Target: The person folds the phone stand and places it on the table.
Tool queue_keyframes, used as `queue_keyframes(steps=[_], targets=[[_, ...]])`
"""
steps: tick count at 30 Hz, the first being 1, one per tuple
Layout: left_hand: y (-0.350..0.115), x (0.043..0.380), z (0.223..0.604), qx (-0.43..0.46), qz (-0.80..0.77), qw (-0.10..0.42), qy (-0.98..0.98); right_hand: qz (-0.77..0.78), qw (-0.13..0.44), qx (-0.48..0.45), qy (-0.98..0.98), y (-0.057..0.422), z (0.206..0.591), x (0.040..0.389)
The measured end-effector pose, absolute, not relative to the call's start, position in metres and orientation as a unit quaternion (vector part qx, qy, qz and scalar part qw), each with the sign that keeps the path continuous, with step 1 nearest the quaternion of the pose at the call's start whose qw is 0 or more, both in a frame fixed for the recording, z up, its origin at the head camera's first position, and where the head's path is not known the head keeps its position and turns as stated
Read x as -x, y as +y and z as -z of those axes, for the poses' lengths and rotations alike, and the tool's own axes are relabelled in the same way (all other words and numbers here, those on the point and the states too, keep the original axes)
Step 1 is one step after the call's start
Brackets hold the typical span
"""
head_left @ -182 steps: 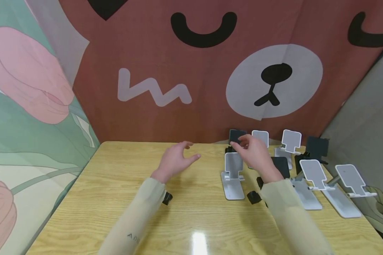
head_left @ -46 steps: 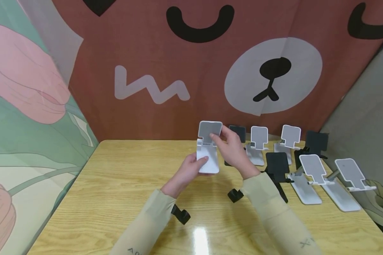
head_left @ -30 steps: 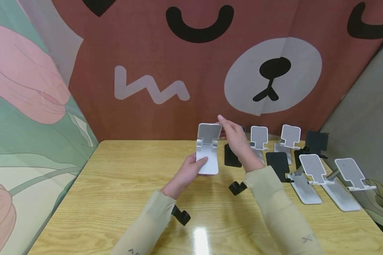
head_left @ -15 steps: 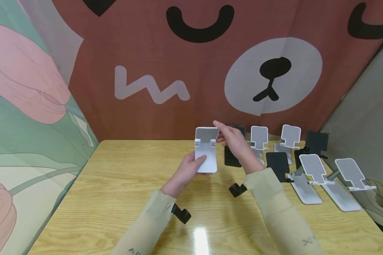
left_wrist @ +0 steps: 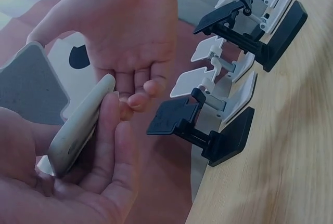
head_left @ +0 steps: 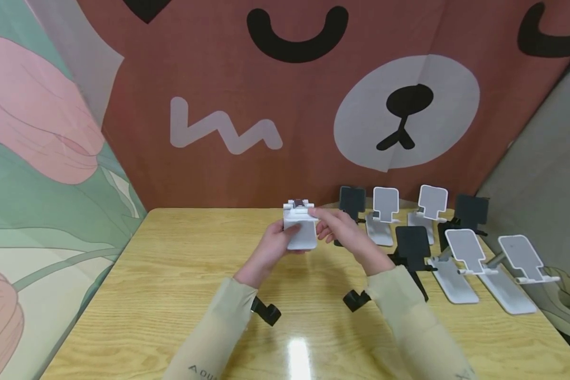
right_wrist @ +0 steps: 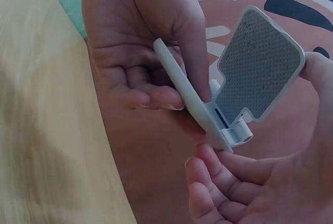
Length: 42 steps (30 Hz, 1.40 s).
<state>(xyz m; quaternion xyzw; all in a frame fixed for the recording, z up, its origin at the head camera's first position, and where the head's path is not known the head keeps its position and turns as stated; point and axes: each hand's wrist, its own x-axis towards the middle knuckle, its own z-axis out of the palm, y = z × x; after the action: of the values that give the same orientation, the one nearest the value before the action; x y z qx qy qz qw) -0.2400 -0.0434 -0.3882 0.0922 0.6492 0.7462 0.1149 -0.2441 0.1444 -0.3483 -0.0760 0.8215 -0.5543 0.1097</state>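
My left hand grips the base of a white phone stand above the table, thumb on its upper face and fingers underneath. The stand's grey-padded plate leans over the base at an angle, with its hinge at the far end. From the right, my right hand holds the stand too: its thumb lies against the back of the plate and its fingertips touch the hinge end of the base. The left palm is partly hidden behind the stand in the head view.
Several phone stands stand unfolded on the right of the wooden table. The nearest are a black stand and a white stand; another black stand is at the back. A bear-print cloth hangs behind the table.
The white stand was on the table at first, then got lifted by both hands. Its plate stood up; now it tips down toward the base, and the right hand has dropped along with it.
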Motion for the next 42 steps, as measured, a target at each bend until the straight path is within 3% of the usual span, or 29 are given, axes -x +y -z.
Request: queue_keyframes(steps=[12,42], targets=[[-0.047,0.241,0.375,-0.008,-0.788,0.153,0.597,0.612,0.131,0.088,0.775,0.144,0.353,0.242],[-0.051,0.236,0.382,-0.057,-0.757,0.153,0.632,0.562,0.107,0.107,0.813,0.14,0.365,0.238]])
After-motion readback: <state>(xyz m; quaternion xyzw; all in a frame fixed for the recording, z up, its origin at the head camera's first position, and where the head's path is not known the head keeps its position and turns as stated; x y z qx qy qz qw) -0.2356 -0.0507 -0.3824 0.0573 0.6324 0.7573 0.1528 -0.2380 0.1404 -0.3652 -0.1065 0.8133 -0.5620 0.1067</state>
